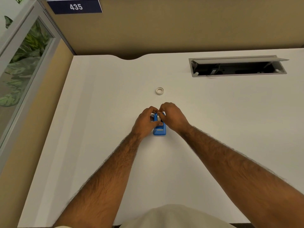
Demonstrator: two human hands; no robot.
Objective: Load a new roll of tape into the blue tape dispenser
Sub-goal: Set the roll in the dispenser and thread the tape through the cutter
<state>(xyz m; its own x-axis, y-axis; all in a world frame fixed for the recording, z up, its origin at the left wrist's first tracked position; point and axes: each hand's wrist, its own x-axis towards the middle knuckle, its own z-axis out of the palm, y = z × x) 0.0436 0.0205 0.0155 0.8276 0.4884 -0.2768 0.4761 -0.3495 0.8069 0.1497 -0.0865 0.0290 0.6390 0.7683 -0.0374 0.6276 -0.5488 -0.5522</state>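
A small blue tape dispenser [159, 130] stands on the white desk [98, 112] in the middle of the view, its cutter end toward me. My left hand [145, 121] grips its left side, thumb across the top. My right hand [172, 116] curls over its far end and right side, fingers meeting the left hand's. A strip of white, seemingly a tape roll [158, 118], shows between the fingers inside the dispenser. A second small roll, pale and ring-shaped [159, 91], lies flat on the desk beyond my hands, apart from them.
An open cable hatch [236, 67] with a raised grey lid is sunk into the desk at the back right. A tan partition wall [164, 30] runs along the desk's far edge, with a glass panel [24, 63] on the left.
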